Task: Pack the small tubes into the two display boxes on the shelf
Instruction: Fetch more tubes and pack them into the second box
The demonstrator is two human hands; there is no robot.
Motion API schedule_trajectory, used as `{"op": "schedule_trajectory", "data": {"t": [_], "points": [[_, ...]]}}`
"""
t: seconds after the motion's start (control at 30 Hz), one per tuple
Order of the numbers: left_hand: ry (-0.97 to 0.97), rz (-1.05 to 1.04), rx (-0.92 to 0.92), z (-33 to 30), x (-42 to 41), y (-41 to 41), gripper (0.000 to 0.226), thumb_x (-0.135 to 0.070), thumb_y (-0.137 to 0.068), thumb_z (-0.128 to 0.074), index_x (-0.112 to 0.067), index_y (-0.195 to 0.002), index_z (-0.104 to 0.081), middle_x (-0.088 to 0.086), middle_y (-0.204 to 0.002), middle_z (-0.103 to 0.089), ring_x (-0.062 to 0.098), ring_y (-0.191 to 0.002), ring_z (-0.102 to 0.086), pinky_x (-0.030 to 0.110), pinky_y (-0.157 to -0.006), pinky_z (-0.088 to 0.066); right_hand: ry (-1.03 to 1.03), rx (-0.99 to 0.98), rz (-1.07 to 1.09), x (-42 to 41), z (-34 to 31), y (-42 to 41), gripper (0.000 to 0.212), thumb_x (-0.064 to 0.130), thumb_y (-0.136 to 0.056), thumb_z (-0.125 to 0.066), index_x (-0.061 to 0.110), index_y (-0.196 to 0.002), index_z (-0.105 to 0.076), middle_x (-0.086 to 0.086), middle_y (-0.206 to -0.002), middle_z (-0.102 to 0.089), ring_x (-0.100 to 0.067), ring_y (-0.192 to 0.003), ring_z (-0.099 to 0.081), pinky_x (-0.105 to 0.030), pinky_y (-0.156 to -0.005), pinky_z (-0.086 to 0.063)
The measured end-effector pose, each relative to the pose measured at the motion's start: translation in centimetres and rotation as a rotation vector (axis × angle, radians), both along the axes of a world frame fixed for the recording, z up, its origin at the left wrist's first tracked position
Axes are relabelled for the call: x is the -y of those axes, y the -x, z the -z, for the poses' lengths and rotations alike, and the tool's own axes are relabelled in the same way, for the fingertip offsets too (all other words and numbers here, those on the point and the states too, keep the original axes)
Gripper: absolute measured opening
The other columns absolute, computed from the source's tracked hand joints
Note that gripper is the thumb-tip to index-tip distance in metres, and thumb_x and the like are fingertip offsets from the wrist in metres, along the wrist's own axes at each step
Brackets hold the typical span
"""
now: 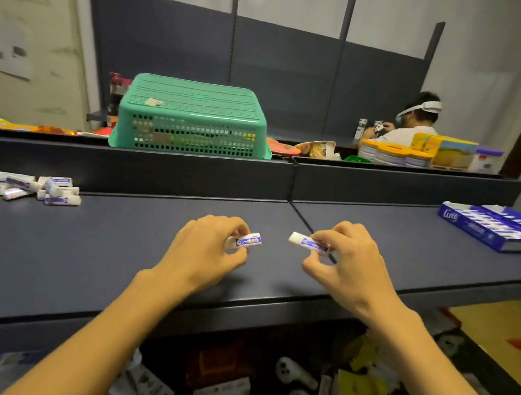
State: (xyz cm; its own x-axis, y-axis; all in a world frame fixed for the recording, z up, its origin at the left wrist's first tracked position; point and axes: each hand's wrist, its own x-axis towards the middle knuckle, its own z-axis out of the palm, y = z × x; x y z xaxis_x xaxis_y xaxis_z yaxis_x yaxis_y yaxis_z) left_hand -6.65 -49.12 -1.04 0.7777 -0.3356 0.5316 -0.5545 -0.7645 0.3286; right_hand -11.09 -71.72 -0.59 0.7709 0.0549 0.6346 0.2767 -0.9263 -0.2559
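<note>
Two tubes in hand, one per hand. Left hand [208, 250] fingers [241, 228] curl over and pinch the left tube [248, 240], cap end hidden in the palm, crimped end pointing to 3 o'clock. Right hand [349, 260] fingers [325, 238] pinch the right tube [308, 242] between thumb and forefinger, white cap pointing to 9 o'clock. Tubes are near each other, not touching, both held just above the shelf [109, 260] at frame centre.

Loose pile [19, 190] of the same small tubes lies on the shelf at 9 o'clock from the hands, well apart. Both display boxes [502, 228] sit side by side, touching, at 2 o'clock near the right edge of the shelf, well apart from the hands. Rows of tubes already show in both; can't tell how many slots are free.

Step, my read: carry phase, between pick from the pile and place in a box. Plenty left in the pile, so task is partway at best.

Next move calls for: swing both hands out to 2 o'clock, line each tube up with the rows already in a box, drop into an open slot, let go. Right hand is nearer; left needs a long reach across, or a handover.

Green basket [193, 117] upside down on the ledge at 12 o'clock, another person [410, 124] behind at 1 o'clock. Neither is in the path.
</note>
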Motion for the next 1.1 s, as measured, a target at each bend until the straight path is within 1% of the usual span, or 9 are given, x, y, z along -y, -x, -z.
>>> {"op": "schedule_trajectory", "data": {"t": [0.23,0.33,0.43,0.53,0.6,0.7,0.8,0.93,1.1], "points": [[-0.054,0.062,-0.028,0.3,11.2,-0.4,0.020,-0.031,-0.083,-0.063,-0.027,-0.103,-0.064,-0.008,-0.101,-0.067,0.017,-0.096,-0.057,0.033,-0.081,-0.045,-0.005,-0.068,-0.007,10.8,0.6,0.7,0.027,0.022,-0.078,-0.071,0.016,-0.104,-0.069,0.003,-0.095,-0.058,-0.013,-0.087,-0.047,-0.015,-0.070,-0.034],[-0.048,0.110,-0.012,0.3,16.9,-1.9,0.019,-0.032,-0.084,-0.063,-0.027,-0.102,-0.064,-0.009,-0.099,-0.067,0.017,-0.094,-0.057,0.036,-0.081,-0.046,0.041,-0.090,0.001,15.9,0.5,-0.2,0.025,0.024,-0.081,-0.069,0.018,-0.105,-0.067,0.003,-0.099,-0.060,-0.013,-0.090,-0.048,-0.019,-0.074,-0.038],[-0.042,0.151,-0.008,0.4,22.7,-3.8,0.020,-0.032,-0.083,-0.063,-0.026,-0.103,-0.064,-0.008,-0.100,-0.067,0.017,-0.094,-0.058,0.035,-0.081,-0.046,0.080,-0.130,0.007,21.3,0.2,-1.9,0.028,0.025,-0.083,-0.067,0.017,-0.110,-0.065,0.002,-0.104,-0.060,-0.012,-0.092,-0.047,-0.021,-0.078,-0.040],[-0.031,0.181,0.006,0.4,28.2,-6.4,0.021,-0.031,-0.083,-0.064,-0.024,-0.103,-0.064,-0.008,-0.100,-0.068,0.018,-0.093,-0.058,0.035,-0.081,-0.046,0.108,-0.149,0.022,26.5,0.0,-4.4,0.027,0.023,-0.082,-0.067,0.016,-0.109,-0.065,0.000,-0.104,-0.061,-0.016,-0.094,-0.050,-0.029,-0.083,-0.046],[-0.035,0.177,0.002,0.1,31.6,-8.3,0.022,-0.031,-0.082,-0.064,-0.024,-0.103,-0.065,-0.007,-0.100,-0.068,0.018,-0.093,-0.058,0.035,-0.080,-0.046,0.105,-0.173,0.021,29.9,-0.2,-5.9,0.026,0.022,-0.081,-0.067,0.016,-0.106,-0.066,0.000,-0.102,-0.061,-0.017,-0.093,-0.050,-0.033,-0.082,-0.047],[-0.092,0.163,0.016,-0.6,36.5,-11.0,0.023,-0.032,-0.082,-0.064,-0.024,-0.103,-0.065,-0.006,-0.099,-0.068,0.020,-0.092,-0.058,0.031,-0.076,-0.044,0.123,-0.192,0.023,34.9,-0.6,-7.9,0.025,0.025,-0.079,-0.067,0.019,-0.103,-0.066,0.003,-0.098,-0.059,-0.015,-0.092,-0.050,-0.032,-0.081,-0.047],[-0.084,0.172,0.030,-1.2,41.7,-12.9,0.022,-0.032,-0.081,-0.065,-0.024,-0.102,-0.065,-0.006,-0.097,-0.068,0.019,-0.088,-0.058,0.031,-0.073,-0.044,0.092,-0.183,0.025,40.0,-1.1,-9.3,0.025,0.026,-0.078,-0.067,0.018,-0.101,-0.066,0.002,-0.096,-0.058,-0.014,-0.090,-0.050,-0.033,-0.080,-0.047],[-0.145,0.186,0.036,-1.7,49.4,-14.1,0.023,-0.034,-0.082,-0.064,-0.025,-0.104,-0.064,-0.006,-0.099,-0.067,0.019,-0.092,-0.058,0.031,-0.076,-0.042,0.065,-0.181,0.054,47.2,-1.5,-10.5,0.025,0.030,-0.076,-0.069,0.016,-0.097,-0.064,0.001,-0.099,-0.060,-0.015,-0.092,-0.049,-0.029,-0.078,-0.044],[-0.131,0.154,0.060,-2.2,58.2,-15.1,0.027,-0.034,-0.084,-0.065,-0.024,-0.109,-0.064,-0.004,-0.107,-0.067,0.019,-0.096,-0.059,0.034,-0.081,-0.046,0.039,-0.174,0.024,56.5,-2.0,-12.4,0.035,0.035,-0.076,-0.073,0.018,-0.104,-0.064,0.003,-0.105,-0.058,-0.011,-0.096,-0.047,-0.026,-0.079,-0.040]]}}
